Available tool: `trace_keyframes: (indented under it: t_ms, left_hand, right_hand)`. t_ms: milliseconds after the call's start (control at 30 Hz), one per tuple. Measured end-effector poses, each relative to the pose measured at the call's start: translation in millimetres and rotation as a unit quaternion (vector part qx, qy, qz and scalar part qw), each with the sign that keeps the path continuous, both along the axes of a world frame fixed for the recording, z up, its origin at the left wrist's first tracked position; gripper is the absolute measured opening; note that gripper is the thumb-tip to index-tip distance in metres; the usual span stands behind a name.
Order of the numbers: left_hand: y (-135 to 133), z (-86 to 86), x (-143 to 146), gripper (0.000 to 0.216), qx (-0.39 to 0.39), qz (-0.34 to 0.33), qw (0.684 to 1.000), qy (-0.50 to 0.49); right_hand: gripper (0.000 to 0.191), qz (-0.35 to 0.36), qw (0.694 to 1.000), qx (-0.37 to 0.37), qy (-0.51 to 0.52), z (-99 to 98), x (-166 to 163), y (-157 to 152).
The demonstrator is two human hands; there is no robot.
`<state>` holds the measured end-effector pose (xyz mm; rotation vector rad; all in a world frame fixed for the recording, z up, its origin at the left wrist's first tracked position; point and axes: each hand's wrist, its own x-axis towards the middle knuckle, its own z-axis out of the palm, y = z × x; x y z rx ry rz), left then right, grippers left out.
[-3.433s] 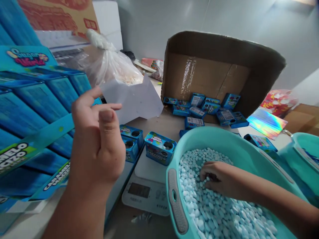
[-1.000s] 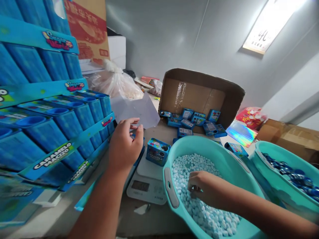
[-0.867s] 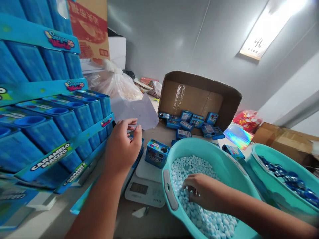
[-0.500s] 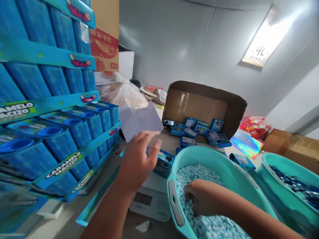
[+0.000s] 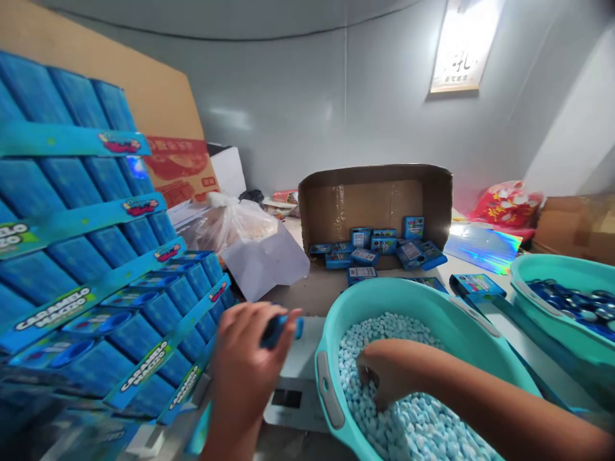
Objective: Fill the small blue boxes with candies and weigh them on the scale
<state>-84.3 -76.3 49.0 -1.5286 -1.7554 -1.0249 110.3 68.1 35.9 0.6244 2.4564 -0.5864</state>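
L hand [image 5: 250, 365] has its fingers closed round a small blue box [image 5: 273, 331] over the scale [image 5: 303, 349], thumb one side & fingers the other, tho blur hides exact contact; box prob. light, fairly stiff, maybe slick, so hold it by opp. side walls w/ a mod. squeeze, as thin walls could dent. R hand [image 5: 389, 371] is in the turquoise tub [image 5: 461, 314], fingers curled down among pale-blue candies [image 5: 437, 416], can't tell if any are gripped; these look hard, smooth & v. light apiece, likely to roll/slip, so best scooped from below w/ cupped fingers vs. pinched singly.
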Motion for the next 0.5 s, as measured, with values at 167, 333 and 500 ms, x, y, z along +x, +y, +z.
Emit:
trace_keyframes:
  t_ms: [167, 333, 500]
  left_hand:
    - [-25, -23.1, -26, 0.018, 0.088, 0.186, 0.978, 0.024]
    - [-9, -70.9, -40, 0.024, 0.040, 0.158, 0.987, 0.006]
    - [1, -83.1, -49, 0.057, -0.006, 0.106, 0.993, -0.051]
  right_hand:
    - [0.048, 0.038, 0.999, 0.016, 0.018, 0.2, -1, 0]
    - [0.039, 0.039, 0.998, 0.019, 0.045, -0.4, -2, 1]
    - [0.039, 0.054, 0.997, 0.008, 0.056, 2.2, 5, 0]
